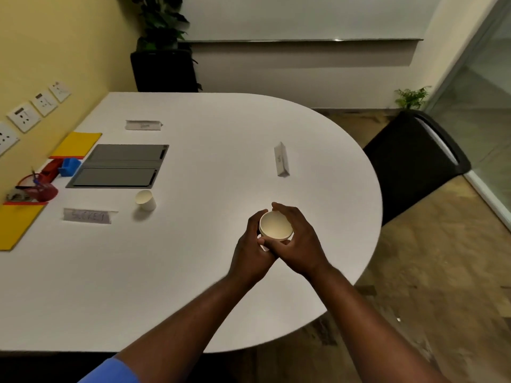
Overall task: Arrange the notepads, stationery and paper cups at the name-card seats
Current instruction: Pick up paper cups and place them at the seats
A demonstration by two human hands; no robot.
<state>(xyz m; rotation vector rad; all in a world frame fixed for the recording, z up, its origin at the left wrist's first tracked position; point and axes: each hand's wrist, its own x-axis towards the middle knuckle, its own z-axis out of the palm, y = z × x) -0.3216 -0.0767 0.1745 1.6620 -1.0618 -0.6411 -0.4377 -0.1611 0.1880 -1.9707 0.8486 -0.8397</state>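
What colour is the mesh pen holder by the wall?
Red: the mesh pen holder shows best in the head view.

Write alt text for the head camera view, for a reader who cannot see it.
The left hand and right hand together grip a paper cup over a white rounded table. To the left, a second cup stands near a name card, beside two grey notepads.
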